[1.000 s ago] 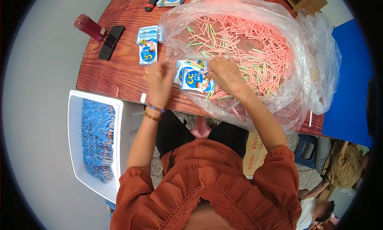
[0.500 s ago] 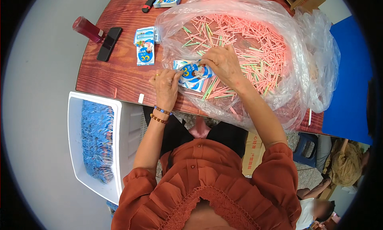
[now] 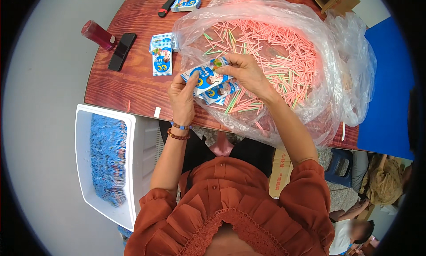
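My left hand (image 3: 183,96) pinches the left end of a small blue and white printed packet (image 3: 205,80). At its upper right corner, my right hand (image 3: 248,76) grips the same packet between thumb and fingers. Just below the raised packet lie a few more packets (image 3: 220,91) of the same kind, partly hidden by it. They rest on the near left edge of a large clear plastic bag (image 3: 326,74), spread wide on the table. Inside the bag is a heap of thin pink straw-like sticks (image 3: 293,56), with some green ones among them.
More packets (image 3: 162,61) lie on the red-brown wooden table (image 3: 133,85), left of the bag. A phone (image 3: 122,52), a red bottle (image 3: 97,34) and a box cutter (image 3: 167,5) lie beyond. A white foam box (image 3: 131,167) full of blue packets stands at my left.
Both hands have lifted one packet off the others and tilted it, its right end higher. More of the packets beneath now shows.
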Action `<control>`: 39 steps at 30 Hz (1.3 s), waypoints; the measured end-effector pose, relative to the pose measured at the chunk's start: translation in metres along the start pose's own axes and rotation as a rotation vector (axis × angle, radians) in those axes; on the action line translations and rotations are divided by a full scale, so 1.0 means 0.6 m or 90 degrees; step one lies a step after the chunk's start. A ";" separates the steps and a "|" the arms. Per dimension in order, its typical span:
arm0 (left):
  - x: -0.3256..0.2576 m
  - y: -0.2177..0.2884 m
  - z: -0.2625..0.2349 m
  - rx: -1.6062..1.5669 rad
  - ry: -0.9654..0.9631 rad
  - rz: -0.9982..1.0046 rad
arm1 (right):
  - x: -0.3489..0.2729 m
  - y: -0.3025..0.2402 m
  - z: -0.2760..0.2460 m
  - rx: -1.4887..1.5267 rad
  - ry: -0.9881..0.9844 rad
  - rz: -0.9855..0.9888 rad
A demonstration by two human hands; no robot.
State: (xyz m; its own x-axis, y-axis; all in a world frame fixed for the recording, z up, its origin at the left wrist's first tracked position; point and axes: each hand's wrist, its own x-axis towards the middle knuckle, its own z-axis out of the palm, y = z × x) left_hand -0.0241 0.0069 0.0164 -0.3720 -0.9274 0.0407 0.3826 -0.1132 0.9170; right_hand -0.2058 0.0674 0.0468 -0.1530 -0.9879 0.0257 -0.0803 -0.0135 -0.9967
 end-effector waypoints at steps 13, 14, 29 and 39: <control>-0.022 -0.031 0.026 -0.106 0.015 -0.053 | -0.032 0.035 0.012 0.114 0.084 -0.029; -0.022 -0.032 0.026 -0.088 0.017 -0.045 | -0.033 0.030 0.013 0.155 0.092 -0.047; -0.032 -0.022 0.049 -0.108 0.017 -0.144 | -0.082 0.009 -0.029 0.135 0.188 -0.156; -0.033 -0.027 0.058 -0.098 -0.044 -0.179 | -0.086 0.005 -0.046 -0.195 0.061 -0.337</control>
State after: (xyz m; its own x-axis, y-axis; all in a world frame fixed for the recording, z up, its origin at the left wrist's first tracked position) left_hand -0.0522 0.0393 0.0144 -0.5354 -0.8264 -0.1743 0.3782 -0.4191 0.8254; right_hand -0.2256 0.1229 0.0445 -0.1010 -0.8408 0.5319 -0.4469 -0.4393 -0.7793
